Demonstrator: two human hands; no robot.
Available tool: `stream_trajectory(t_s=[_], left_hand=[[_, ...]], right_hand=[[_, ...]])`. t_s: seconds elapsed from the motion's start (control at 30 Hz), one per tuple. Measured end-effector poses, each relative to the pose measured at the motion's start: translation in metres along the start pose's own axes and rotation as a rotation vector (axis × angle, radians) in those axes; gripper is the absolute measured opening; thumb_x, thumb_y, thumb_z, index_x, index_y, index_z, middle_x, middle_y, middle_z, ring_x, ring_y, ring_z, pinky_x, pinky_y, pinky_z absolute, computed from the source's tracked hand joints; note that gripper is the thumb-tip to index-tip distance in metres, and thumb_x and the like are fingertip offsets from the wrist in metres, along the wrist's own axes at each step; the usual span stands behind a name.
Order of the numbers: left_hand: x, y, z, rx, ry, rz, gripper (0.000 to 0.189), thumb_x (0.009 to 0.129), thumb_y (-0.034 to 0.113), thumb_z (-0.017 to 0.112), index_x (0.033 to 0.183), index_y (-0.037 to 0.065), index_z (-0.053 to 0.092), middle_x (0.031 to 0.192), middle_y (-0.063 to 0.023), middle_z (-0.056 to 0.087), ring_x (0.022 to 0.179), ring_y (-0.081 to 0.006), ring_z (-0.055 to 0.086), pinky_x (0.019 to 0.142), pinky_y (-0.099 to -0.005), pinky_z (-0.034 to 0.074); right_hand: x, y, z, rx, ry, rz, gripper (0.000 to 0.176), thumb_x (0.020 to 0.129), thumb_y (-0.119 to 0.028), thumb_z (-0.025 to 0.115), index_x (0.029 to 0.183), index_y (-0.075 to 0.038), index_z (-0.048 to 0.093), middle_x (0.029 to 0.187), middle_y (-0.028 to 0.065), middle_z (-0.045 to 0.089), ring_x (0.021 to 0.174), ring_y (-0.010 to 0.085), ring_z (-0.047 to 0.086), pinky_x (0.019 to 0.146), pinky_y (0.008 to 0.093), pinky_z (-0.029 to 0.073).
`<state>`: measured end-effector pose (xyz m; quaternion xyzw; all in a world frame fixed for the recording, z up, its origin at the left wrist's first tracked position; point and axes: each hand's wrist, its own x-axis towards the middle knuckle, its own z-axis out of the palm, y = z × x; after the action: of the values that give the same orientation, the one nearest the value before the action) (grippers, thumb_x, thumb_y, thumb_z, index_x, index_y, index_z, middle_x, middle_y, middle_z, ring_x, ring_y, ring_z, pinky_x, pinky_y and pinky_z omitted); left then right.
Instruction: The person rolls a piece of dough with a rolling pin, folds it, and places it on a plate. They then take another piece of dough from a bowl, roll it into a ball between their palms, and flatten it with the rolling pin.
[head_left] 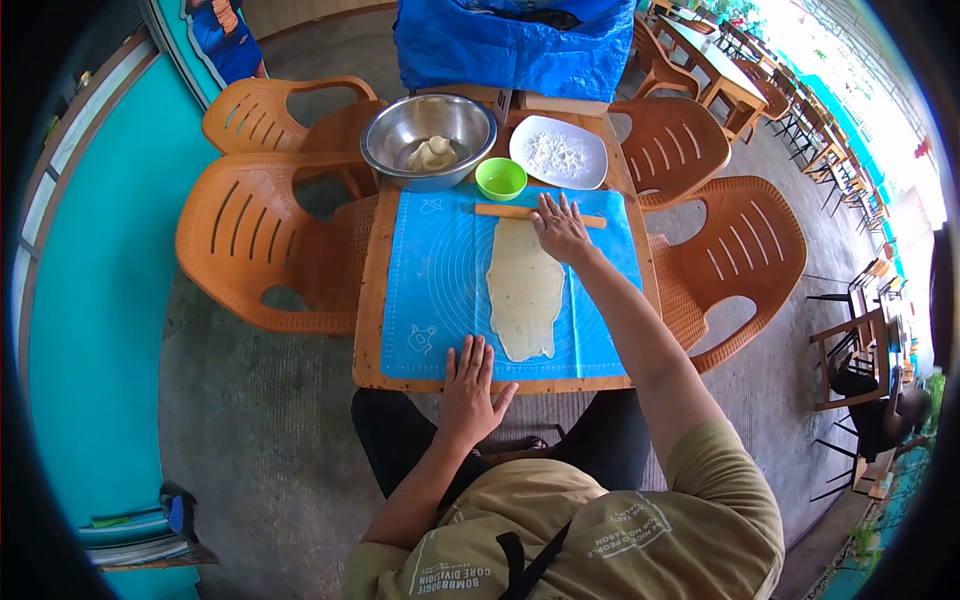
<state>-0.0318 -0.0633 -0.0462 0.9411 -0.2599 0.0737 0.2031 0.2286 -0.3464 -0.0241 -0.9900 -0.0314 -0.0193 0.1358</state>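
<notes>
Dough (525, 290) flat, oblong; R hand (563, 228) on wooden pin (500, 211).

The right arm stretches far forward, its hand (563, 229) palm down; the left hand (474, 392) lies flat, fingers slightly spread.

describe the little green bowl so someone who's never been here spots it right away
On the wooden table, look to the edge of the blue mat farthest from the person. The green bowl sits there between the big steel mixing bowl and the white plate. It is the smallest of the three and the only green one.
</notes>
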Motion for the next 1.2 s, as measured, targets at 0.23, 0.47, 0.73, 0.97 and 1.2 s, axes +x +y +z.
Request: stream_trajectory(t_s=[0.23,0.47,0.73,0.97,1.2], left_hand=[[-0.001,-0.001,0.001,-0.015,-0.006,0.004,0.081,0.107,0.052,0.055,0.157,-0.010,0.041,0.170,-0.0279,0.033,0.163,-0.0387,0.024,0.133,-0.0601,0.013],[-0.001,-0.001,0.001,-0.019,-0.001,0.004,0.081,0.107,0.051,0.055,0.157,-0.011,0.041,0.170,-0.0285,0.033,0.163,-0.0393,0.024,0.133,-0.0605,0.013],[-0.001,-0.001,0.005,-0.010,0.018,0.015,0.080,0.106,0.049,0.058,0.157,-0.011,0.041,0.170,-0.0283,0.033,0.163,-0.0397,0.024,0.133,-0.0609,0.013],[-0.001,-0.002,0.004,0.001,0.019,0.019,0.080,0.106,0.049,0.058,0.157,-0.010,0.041,0.170,-0.0281,0.033,0.163,-0.0395,0.024,0.133,-0.0609,0.013],[-0.001,-0.002,0.003,0.013,0.002,0.023,0.081,0.106,0.050,0.056,0.158,-0.011,0.040,0.171,-0.0277,0.032,0.163,-0.0390,0.023,0.133,-0.0605,0.013]], right_hand=[[-0.012,0.001,-0.007,-0.126,0.117,-0.029,0.055,0.112,-0.031,0.040,0.160,-0.007,0.049,0.165,0.0183,0.046,0.157,0.0382,0.037,0.130,0.0606,0.020],[-0.012,0.037,-0.001,-0.096,0.274,-0.105,0.044,0.100,-0.012,0.053,0.140,-0.010,0.070,0.140,0.0125,0.067,0.138,0.0311,0.056,0.120,0.0559,0.037],[-0.006,0.037,-0.003,-0.132,0.291,-0.008,0.041,0.099,-0.012,0.054,0.136,-0.010,0.072,0.129,0.0129,0.069,0.129,0.0310,0.061,0.112,0.0542,0.041],[-0.008,0.038,-0.001,-0.138,0.324,-0.049,0.041,0.099,-0.013,0.054,0.136,-0.010,0.071,0.129,0.0138,0.069,0.129,0.0313,0.061,0.116,0.0564,0.039],[-0.010,0.041,-0.016,-0.164,0.316,-0.104,0.033,0.095,-0.010,0.057,0.125,-0.011,0.071,0.122,0.0123,0.067,0.125,0.0322,0.061,0.109,0.0543,0.043]])
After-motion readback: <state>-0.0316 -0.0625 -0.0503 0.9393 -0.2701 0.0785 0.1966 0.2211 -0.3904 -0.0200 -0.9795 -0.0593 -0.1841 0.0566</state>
